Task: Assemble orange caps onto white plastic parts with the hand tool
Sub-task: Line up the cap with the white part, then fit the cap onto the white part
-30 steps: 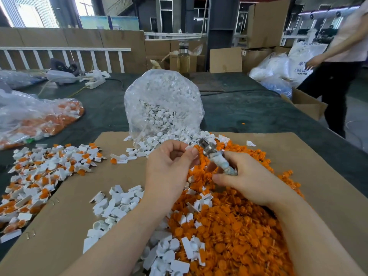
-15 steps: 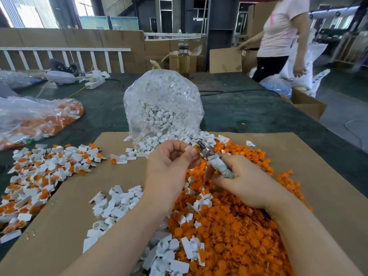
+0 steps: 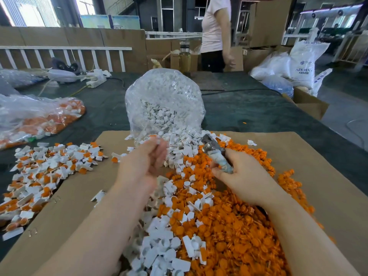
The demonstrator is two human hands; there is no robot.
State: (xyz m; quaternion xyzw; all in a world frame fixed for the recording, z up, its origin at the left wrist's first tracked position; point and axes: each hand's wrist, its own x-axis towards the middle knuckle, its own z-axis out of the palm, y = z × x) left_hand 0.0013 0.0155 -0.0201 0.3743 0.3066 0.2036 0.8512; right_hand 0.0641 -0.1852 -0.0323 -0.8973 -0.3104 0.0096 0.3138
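Observation:
My right hand [image 3: 247, 180] grips the hand tool [image 3: 220, 158], a taped handle with a metal head pointing up and left. My left hand [image 3: 142, 166] is blurred, apart from the tool and to its left, with loosened fingers pointing up. A white part with an orange cap [image 3: 156, 138] shows at its fingertips, seemingly pinched. Loose orange caps [image 3: 239, 226] are heaped under both forearms. White plastic parts [image 3: 165, 248] lie mixed in along the heap's left side.
All this lies on a cardboard sheet [image 3: 298, 156]. Capped parts [image 3: 39, 172] are piled at the left. A clear bag of white parts [image 3: 163, 102] stands behind my hands, another bag [image 3: 39, 116] lies far left. A person [image 3: 215, 32] stands beyond the table; a carton [image 3: 310, 106] is at right.
My left hand has pulled left, away from the tool's head, and its fingers have loosened. The right hand with the tool shifted slightly right. The person behind walked left.

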